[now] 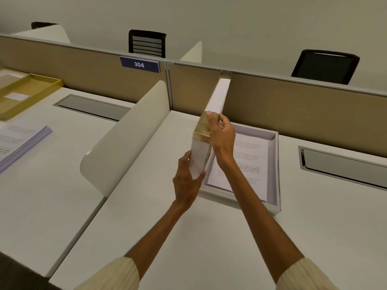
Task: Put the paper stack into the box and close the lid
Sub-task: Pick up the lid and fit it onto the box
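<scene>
A person stands at a white table [209, 237], part-way through closing a box. The paper stack [249, 164] already lies flat inside the open white box [277, 174]. Both hands hold the lid [211, 126], stood on edge above the box's left wall. The left hand [186, 183] grips the lid's near end; the right hand [222, 135] pinches its upper edge by a gold band. The remaining step, judging from this, is to tip the lid rightward, square it over the box rim and lower it. A second pile of papers [23, 143] and a gold tray [29, 91] sit on the neighbouring desk, well apart.
</scene>
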Demonstrator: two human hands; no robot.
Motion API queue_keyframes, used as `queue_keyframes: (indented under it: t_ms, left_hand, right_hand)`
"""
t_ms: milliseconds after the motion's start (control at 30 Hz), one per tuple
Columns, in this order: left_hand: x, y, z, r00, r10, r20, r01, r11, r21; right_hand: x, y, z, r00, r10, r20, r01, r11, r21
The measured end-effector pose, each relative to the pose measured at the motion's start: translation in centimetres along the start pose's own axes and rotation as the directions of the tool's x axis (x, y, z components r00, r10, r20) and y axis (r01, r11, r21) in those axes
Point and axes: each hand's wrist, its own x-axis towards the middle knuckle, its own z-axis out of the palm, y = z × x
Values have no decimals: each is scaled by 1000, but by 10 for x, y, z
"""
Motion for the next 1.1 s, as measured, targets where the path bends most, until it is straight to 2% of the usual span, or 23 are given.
queue_keyframes:
  t_ms: [100, 200, 233, 300, 333, 400, 467, 533, 567, 667, 733, 967, 1100]
  left_hand:
    - [-3, 10, 7, 999, 40, 30, -42, 998, 46]
    - [-4, 8, 8, 959, 269, 86, -280, 946, 162]
    - [-4, 7, 6, 941, 325, 95, -337, 929, 154]
    - [1, 11, 5, 941, 333, 67, -338, 938, 77]
    - [7, 14, 6, 957, 285, 46, -287, 957, 49]
    - [21, 17, 10, 995, 94, 44, -97, 993, 72]
    - [37, 9, 14, 977, -154, 150, 129, 978, 165]
    - [48, -1, 15, 879, -353, 322, 301, 932, 202]
    - [52, -4, 14, 829, -402, 389, 352, 915, 195]
    - [61, -11, 15, 719, -519, 462, 491, 850, 191]
    - [68, -16, 16, 679, -570, 462, 518, 819, 249]
    - [62, -8, 22, 736, -522, 431, 430, 852, 297]
    - [42, -9, 29, 734, -496, 464, 347, 861, 371]
  right_hand:
    - [-1, -8, -12, 998, 60, -29, -63, 994, -93]
    - [0, -7, -35, 989, 138, -61, -147, 969, -199]
    - [0, -6, -44, 985, 158, -71, -170, 962, -215]
    - [-1, -2, -63, 977, 188, -99, -206, 953, -222]
    - [-2, 0, -71, 973, 200, -117, -221, 951, -218]
    - [-5, 6, -86, 963, 223, -149, -251, 944, -216]
    - [-7, 11, -100, 956, 244, -166, -277, 935, -221]
    - [-10, 18, -113, 950, 260, -174, -296, 928, -227]
    - [-10, 21, -118, 948, 266, -177, -302, 925, -231]
    - [-13, 33, -132, 949, 257, -182, -296, 925, -236]
    - [-13, 40, -139, 947, 267, -179, -304, 925, -230]
    - [-12, 70, -181, 908, 376, -183, -413, 879, -240]
    - [-11, 95, -203, 874, 443, -199, -482, 842, -243]
